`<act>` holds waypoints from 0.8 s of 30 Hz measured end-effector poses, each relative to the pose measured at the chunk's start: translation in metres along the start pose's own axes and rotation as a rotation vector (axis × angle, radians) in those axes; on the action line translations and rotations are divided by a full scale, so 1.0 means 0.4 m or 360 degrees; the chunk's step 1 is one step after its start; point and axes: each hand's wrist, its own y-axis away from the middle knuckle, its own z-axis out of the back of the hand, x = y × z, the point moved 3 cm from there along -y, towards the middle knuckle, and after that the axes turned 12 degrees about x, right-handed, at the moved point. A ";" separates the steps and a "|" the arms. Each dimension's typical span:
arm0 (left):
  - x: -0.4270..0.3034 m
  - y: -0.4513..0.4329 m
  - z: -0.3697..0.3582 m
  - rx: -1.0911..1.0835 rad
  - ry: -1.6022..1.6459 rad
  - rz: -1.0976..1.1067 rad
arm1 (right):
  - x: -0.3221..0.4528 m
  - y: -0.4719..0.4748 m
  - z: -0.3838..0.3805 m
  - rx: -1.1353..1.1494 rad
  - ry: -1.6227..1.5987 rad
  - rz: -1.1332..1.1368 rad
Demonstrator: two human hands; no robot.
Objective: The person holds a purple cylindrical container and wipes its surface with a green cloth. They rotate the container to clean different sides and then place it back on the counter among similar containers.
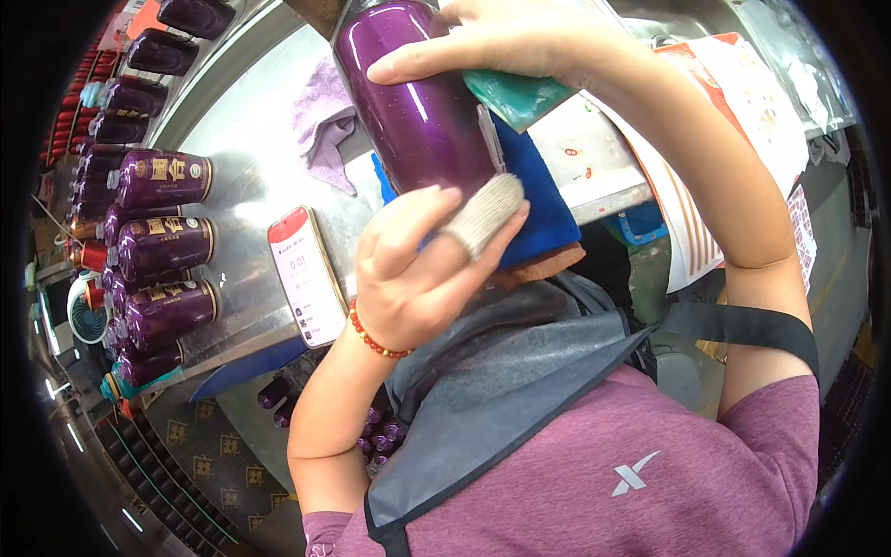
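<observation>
My right hand [487,49] holds a glossy purple glass bottle [421,104] near its upper part, the thumb laid across its side. Under that palm is a green sheet or pad [522,97]. My left hand [431,257], with a red bead bracelet [369,338] at the wrist, is at the bottle's lower end. One of its fingers wears a whitish knitted finger cover [487,212]; whether this hand grips anything is hidden. Thin pale strips [491,139] lie along the bottle's side. A blue cloth [539,202] is beneath it, over a brown edge [550,261].
A lilac cloth [324,125] and a lit phone [306,275] lie on the metal table [243,181]. Several labelled purple bottles [167,247] lie at the left. Printed sheets [738,125] are at the right. More purple bottles [383,438] are below the table.
</observation>
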 end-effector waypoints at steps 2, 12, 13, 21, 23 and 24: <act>-0.007 -0.030 0.000 0.0145 0.0010 0.0022 | 0.015 0.012 -0.002 -0.0109 0.0147 0.0060; -0.041 0.069 -0.056 -0.0650 0.0524 0.0818 | -0.111 0.028 0.024 -0.0091 -0.0295 0.0012; -0.049 0.079 -0.052 -0.0605 0.0394 0.0775 | -0.127 0.014 0.027 -0.0023 -0.0365 0.0076; -0.028 0.075 -0.015 -0.0305 -0.0001 0.0230 | -0.102 0.001 0.024 -0.0090 -0.0122 0.0166; -0.010 0.068 -0.016 -0.0273 -0.0052 0.0070 | -0.076 -0.006 0.004 -0.0393 0.0190 0.0380; -0.006 0.066 -0.014 -0.0254 -0.0076 0.0039 | -0.046 -0.004 -0.002 -0.0320 0.0224 0.0175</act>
